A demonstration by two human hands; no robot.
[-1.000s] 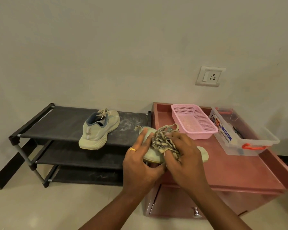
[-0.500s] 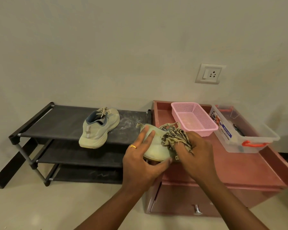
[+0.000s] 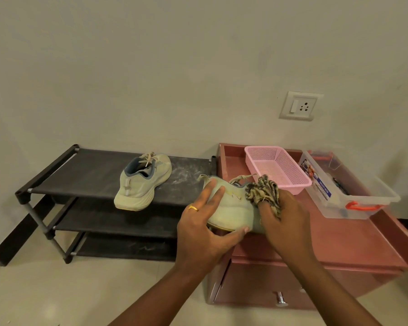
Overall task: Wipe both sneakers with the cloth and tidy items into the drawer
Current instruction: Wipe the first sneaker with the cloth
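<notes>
My left hand [image 3: 204,229], with a gold ring, grips the heel end of a pale green sneaker [image 3: 233,208] held over the left front corner of the pink cabinet top [image 3: 339,243]. My right hand [image 3: 285,222] holds a bunched striped cloth [image 3: 264,191] pressed against the sneaker's side near its laces. The toe end is hidden behind my right hand. The second pale green sneaker [image 3: 143,182] stands on the top shelf of the black shoe rack [image 3: 80,175]. The cabinet's drawer [image 3: 257,285] below is shut, its metal knob [image 3: 280,298] showing.
A pink mesh basket [image 3: 278,168] and a clear plastic box with orange handles [image 3: 349,184] sit at the back of the cabinet top. White dust marks the rack's top shelf [image 3: 186,175]. A wall socket [image 3: 299,105] is above.
My right hand with the cloth has slid right along the sneaker, uncovering its side. My left hand has shifted its hold toward the heel.
</notes>
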